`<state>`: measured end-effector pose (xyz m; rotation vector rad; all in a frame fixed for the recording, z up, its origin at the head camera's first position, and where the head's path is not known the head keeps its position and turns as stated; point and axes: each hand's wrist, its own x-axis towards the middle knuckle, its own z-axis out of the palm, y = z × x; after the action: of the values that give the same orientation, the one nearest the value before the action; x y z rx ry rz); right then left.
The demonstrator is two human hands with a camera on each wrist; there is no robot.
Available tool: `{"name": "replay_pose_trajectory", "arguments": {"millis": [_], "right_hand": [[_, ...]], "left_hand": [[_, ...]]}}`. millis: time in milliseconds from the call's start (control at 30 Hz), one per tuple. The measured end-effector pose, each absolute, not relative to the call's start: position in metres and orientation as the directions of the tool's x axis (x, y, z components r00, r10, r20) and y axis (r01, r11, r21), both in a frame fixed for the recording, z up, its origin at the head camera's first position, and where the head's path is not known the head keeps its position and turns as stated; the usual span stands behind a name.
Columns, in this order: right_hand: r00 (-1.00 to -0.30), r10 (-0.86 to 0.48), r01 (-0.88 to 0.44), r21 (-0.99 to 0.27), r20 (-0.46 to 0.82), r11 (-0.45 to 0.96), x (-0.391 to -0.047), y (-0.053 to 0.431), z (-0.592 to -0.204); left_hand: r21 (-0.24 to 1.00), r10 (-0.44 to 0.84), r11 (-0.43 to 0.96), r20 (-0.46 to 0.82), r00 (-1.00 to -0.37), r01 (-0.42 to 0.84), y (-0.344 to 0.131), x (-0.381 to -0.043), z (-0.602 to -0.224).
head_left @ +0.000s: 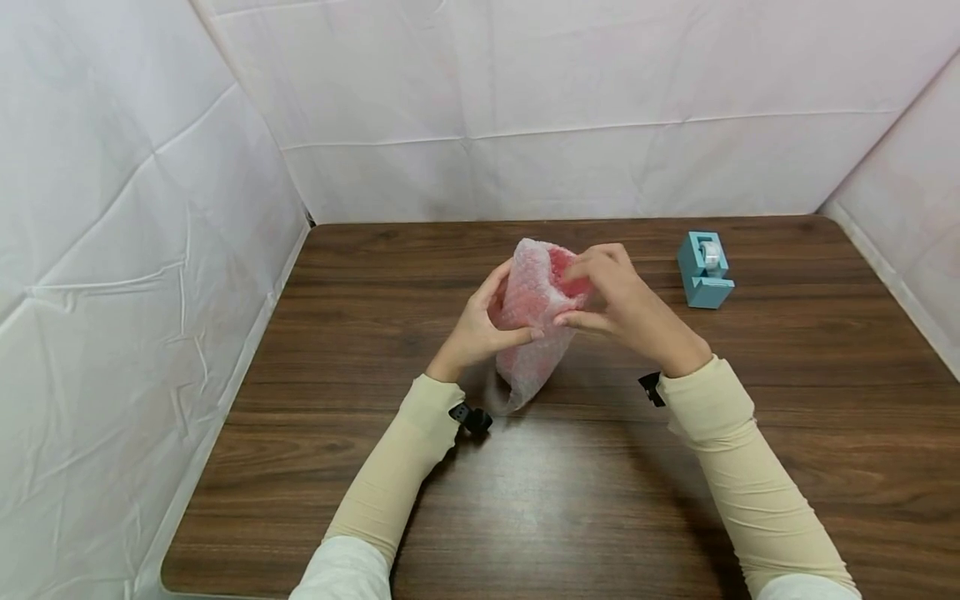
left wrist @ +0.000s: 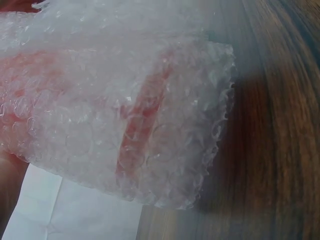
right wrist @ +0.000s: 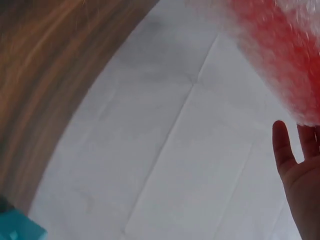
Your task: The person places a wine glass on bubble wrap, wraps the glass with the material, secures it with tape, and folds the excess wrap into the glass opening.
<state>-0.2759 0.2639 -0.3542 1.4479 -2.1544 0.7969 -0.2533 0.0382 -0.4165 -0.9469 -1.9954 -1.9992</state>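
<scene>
A bundle of clear bubble wrap (head_left: 531,292) with something red inside is held up over the table's middle. Its wrapped kind cannot be made out. My left hand (head_left: 480,323) grips the bundle's left side, thumb across the front, the other fingers partly hidden behind. At the upper right end, my right hand (head_left: 622,296) holds the wrap's edge, thumb below and blurred fingers at the red opening. Close up in the left wrist view, the bubble wrap (left wrist: 185,125) shows a red strip (left wrist: 142,120) through its far end. The right wrist view catches fingers (right wrist: 283,145) beneath the red bundle.
A blue tape dispenser (head_left: 705,271) with a roll of clear tape stands on the wooden table (head_left: 360,308), to the right of my right hand. White cloth walls (head_left: 555,167) rise behind the table and at both sides.
</scene>
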Motion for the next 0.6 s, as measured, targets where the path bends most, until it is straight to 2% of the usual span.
{"name": "replay_pose_trajectory", "arguments": {"millis": [67,133,233,300,433,600], "right_hand": [[-0.409,-0.650,-0.912,-0.310,0.641,0.268,-0.276,0.263,-0.356],[-0.482,-0.614,-0.872,-0.410,0.625,0.266,-0.276,0.262,-0.357],[-0.609,-0.579,-0.759,-0.611,0.542,0.226,-0.276,0.260,-0.360],[-0.668,-0.573,-0.667,-0.723,0.475,0.178,-0.276,0.259,-0.363],[-0.701,-0.589,-0.533,-0.844,0.402,0.059,-0.277,0.256,-0.367],[-0.707,-0.607,-0.451,-0.893,0.363,-0.008,-0.276,0.252,-0.371]], "left_hand": [[0.844,0.309,-0.102,0.530,-0.790,0.527,0.038,-0.253,-0.417],[0.848,0.307,-0.109,0.525,-0.794,0.519,0.038,-0.253,-0.416],[0.853,0.307,-0.118,0.519,-0.798,0.509,0.039,-0.253,-0.416],[0.854,0.308,-0.129,0.518,-0.798,0.504,0.039,-0.253,-0.416],[0.847,0.309,-0.147,0.530,-0.790,0.511,0.039,-0.253,-0.415],[0.830,0.306,-0.158,0.556,-0.773,0.535,0.040,-0.252,-0.415]]}}
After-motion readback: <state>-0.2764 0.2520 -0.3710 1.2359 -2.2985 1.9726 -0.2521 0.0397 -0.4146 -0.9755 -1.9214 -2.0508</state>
